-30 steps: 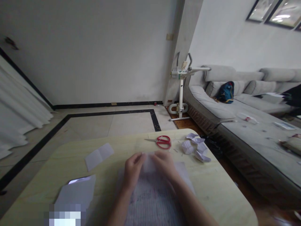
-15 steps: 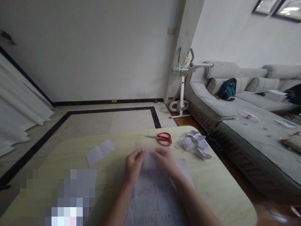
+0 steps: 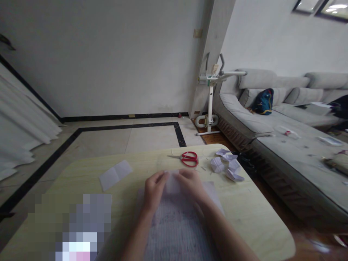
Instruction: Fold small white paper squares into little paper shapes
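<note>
Between my hands is a small white piece of paper, held by its upper corners. My left hand pinches its left side, thumb and fingers together. On the right side my right hand is closed on the same piece, its fingertips partly hidden. Beneath lies a larger written sheet, covered with lines of faint writing and partly behind my forearms. Red-handled scissors rest just beyond my hands, blades pointing left. A creased paper rectangle lies to the left.
Several folded paper pieces sit at the table's far right, with small scraps near the scissors. A blurred-out patch covers the near left of the wooden table. A grey sofa and white exercise machine stand beyond.
The view has shifted very slightly. Both hands keep their hold on the small paper in nearly the same place.
</note>
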{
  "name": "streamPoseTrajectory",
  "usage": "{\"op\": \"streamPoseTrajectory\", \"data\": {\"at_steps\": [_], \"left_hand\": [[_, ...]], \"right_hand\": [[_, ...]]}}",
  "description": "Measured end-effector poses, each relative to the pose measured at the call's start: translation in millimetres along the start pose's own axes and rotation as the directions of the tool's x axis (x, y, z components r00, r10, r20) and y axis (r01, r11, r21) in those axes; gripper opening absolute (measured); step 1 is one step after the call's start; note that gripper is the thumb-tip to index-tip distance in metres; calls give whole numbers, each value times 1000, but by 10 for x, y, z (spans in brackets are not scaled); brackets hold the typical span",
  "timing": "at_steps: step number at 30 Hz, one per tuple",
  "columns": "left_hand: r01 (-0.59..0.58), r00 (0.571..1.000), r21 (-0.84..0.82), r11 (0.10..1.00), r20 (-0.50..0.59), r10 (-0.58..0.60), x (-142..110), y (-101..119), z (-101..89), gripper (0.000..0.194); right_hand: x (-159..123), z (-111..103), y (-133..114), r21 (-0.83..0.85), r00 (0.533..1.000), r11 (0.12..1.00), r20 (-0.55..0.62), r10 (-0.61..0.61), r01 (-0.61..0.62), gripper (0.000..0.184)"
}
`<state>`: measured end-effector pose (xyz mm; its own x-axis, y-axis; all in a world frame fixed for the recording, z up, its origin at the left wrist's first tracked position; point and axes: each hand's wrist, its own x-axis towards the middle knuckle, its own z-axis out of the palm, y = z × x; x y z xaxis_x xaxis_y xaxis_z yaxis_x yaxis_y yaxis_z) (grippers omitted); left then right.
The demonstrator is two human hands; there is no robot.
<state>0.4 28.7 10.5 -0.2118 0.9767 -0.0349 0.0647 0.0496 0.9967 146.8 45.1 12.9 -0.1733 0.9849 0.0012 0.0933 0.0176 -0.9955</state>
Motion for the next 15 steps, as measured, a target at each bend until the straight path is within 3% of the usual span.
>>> {"op": "streamPoseTrajectory", "data": {"at_steps": [15], "left_hand": [[-5, 1000, 0, 1000, 16, 5, -7, 40, 7, 24]], "right_hand": [[8, -9, 47, -71, 999, 997, -44, 4, -8, 31]]}}
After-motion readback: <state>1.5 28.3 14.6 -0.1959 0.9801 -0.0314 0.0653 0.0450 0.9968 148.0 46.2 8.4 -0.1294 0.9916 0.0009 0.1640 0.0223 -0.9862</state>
